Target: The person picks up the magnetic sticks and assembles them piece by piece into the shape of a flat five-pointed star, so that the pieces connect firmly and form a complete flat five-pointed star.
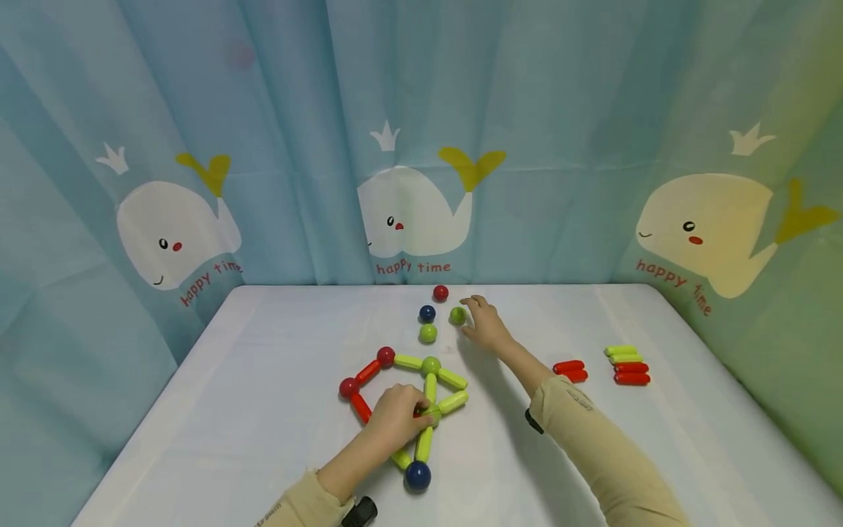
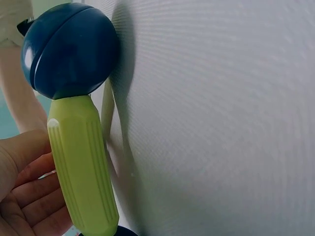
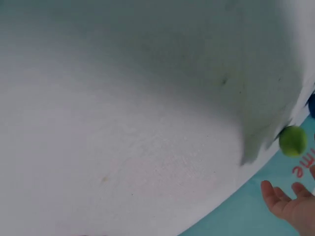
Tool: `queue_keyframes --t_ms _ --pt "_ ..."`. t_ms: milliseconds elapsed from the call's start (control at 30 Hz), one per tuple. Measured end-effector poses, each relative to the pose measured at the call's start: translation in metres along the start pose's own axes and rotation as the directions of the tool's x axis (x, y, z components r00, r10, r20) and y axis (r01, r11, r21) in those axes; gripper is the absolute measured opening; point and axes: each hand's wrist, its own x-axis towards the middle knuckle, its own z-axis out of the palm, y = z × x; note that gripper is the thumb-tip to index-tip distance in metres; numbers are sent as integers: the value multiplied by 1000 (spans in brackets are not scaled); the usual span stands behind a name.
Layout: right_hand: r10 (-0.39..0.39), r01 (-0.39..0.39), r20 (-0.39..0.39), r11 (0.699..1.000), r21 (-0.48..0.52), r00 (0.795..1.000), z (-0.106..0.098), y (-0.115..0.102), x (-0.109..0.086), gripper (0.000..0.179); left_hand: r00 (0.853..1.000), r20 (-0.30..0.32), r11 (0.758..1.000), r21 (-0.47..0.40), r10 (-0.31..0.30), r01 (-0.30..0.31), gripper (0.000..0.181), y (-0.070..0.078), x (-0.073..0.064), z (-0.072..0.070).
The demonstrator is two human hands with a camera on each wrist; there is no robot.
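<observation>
My left hand [image 1: 394, 419] pinches a green ball [image 1: 432, 416] at one joint of a flat figure of magnetic rods and balls on the table. Green rods [image 1: 424, 444] and red rods [image 1: 361, 408] link its balls, with a blue ball [image 1: 418, 476] at the near corner. Close up in the left wrist view, a blue ball [image 2: 71, 51] tops a ridged green rod [image 2: 83, 167] beside the left hand [image 2: 32, 191]. My right hand [image 1: 486, 323], fingers spread, is beside a loose green ball [image 1: 457, 315]; the right wrist view shows that ball [image 3: 293, 141] apart from the fingers [image 3: 269, 193].
Near the right hand are a loose red ball [image 1: 440, 293], a blue ball [image 1: 427, 314] and another green ball [image 1: 428, 333]. Spare red rods [image 1: 570, 371] and a stack of green and red rods [image 1: 628, 364] lie to the right. A whale-print curtain [image 1: 553, 146] hangs behind the table.
</observation>
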Motion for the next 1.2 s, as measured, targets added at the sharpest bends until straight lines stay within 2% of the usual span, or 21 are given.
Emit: queue_keyframes --t_ms 233,433,700,933,1033,1200 --pt "13 -6 103 998 -64 995 4 7 12 60 1000 -3 1000 -7 21 -21 12 -3 2 2" --pt "9 13 191 993 -114 982 6 8 14 58 1000 -2 1000 -5 18 -18 12 -4 2 3" --pt "-49 65 162 994 -93 986 4 4 14 43 999 -20 999 17 30 -30 12 -4 2 4" --pt "-101 126 154 979 -159 983 7 0 11 26 1000 -20 1000 8 11 -11 13 -1 1 2" --pt "-96 123 156 977 -172 983 9 1 9 25 1000 -18 1000 9 8 -8 14 -1 1 1" --pt "-69 87 153 989 -118 986 8 4 3 29 1000 -20 1000 12 16 -15 13 0 0 1"
